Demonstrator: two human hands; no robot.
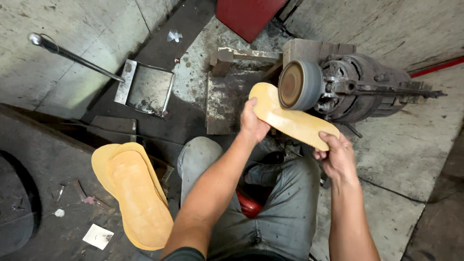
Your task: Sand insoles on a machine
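Both hands hold one tan shoe sole (290, 121) flat in front of me. My left hand (252, 123) grips its far, rounded end, and my right hand (336, 155) grips the near end. The sole's upper edge lies against the grey grinding wheel (296, 85) of a dark motor (360, 93). Whether the wheel is turning cannot be told. My knees in grey trousers (285, 203) are under the sole.
A stack of tan soles (133, 193) lies on a dark surface at my left. A metal dustpan (145, 88) with a long handle rests on the floor beyond. Also in view are a red block (246, 17) at the top and a wooden stand (227, 99) beside the motor.
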